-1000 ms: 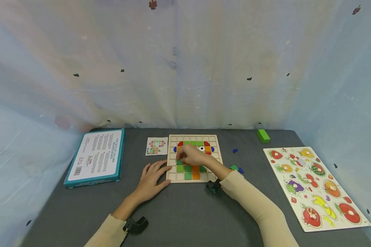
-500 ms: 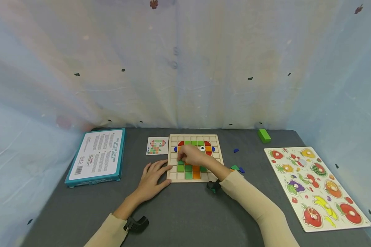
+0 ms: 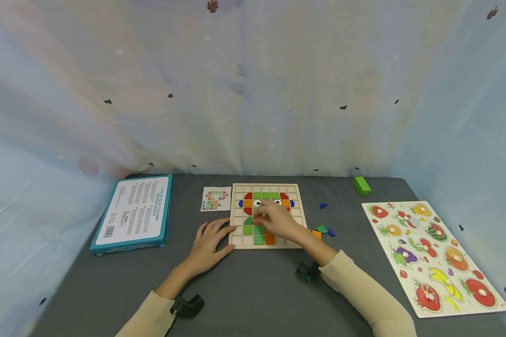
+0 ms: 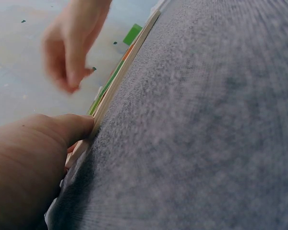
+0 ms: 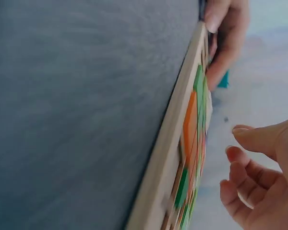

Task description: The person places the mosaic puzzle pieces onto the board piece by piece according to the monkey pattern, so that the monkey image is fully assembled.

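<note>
A wooden grid board (image 3: 238, 240) with coloured tiles lies mid-table in the head view. Red, green, orange and blue pieces and two eye discs form a figure on it. My left hand (image 3: 208, 245) rests at the board's left edge, fingertips on the frame and thumb (image 4: 79, 125) against the near side. Above the tiles hovers my right hand (image 3: 281, 223), fingers loosely bent; the right wrist view shows nothing between its thumb (image 5: 254, 139) and fingers. A rounded green piece (image 3: 248, 220) sits left of that hand, which hides part of the figure.
A pattern card (image 3: 216, 199) lies left of the board, a blue-edged box (image 3: 132, 215) farther left. Loose pieces, including a green one (image 3: 322, 229) and a blue one (image 3: 323, 206), lie to the right, near a green block (image 3: 361, 186) and a fruit puzzle (image 3: 398, 222).
My right hand has drawn back to the right and toward me from the board's left part, uncovering the left eye disc and the rounded green piece. The left hand stays in place.
</note>
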`<control>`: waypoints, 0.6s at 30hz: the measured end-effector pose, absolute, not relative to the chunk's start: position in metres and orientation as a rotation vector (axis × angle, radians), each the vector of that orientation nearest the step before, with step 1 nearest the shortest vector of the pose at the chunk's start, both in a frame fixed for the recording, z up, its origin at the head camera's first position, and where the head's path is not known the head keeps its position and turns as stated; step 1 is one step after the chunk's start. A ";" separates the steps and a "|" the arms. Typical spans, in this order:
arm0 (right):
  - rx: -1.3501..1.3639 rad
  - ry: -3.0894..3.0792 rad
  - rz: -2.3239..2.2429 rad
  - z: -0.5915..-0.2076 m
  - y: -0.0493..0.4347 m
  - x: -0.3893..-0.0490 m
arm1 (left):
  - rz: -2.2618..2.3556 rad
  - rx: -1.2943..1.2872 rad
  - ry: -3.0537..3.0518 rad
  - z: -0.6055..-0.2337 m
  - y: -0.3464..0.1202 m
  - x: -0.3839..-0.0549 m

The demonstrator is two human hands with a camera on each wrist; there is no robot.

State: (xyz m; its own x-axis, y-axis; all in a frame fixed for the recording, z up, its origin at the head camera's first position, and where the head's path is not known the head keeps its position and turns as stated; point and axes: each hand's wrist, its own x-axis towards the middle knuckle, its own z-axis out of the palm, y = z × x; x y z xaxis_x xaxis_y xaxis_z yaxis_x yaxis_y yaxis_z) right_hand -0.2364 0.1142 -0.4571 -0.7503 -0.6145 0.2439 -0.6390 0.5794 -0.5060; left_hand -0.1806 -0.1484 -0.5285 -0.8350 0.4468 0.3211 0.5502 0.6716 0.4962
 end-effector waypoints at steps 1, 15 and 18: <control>1.046 -2.760 0.940 -0.457 0.124 -0.233 | -0.892 -0.814 -2.715 -0.528 -0.148 -0.181; 0.782 -2.941 0.851 -0.464 0.257 -0.192 | -0.911 -0.851 -2.703 -0.528 -0.151 -0.182; 0.753 -2.958 0.767 -0.465 0.261 -0.189 | -0.930 -0.876 -2.677 -0.527 -0.154 -0.184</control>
State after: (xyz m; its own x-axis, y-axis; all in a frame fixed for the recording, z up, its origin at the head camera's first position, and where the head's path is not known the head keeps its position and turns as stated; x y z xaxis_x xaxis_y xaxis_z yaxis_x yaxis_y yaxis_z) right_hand -0.1892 0.2614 -0.4650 -0.8856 -0.4510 0.1109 -0.4481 0.7668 -0.4596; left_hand -0.1845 -0.1538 -0.5268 -0.8116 0.4741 0.3413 0.5836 0.6317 0.5103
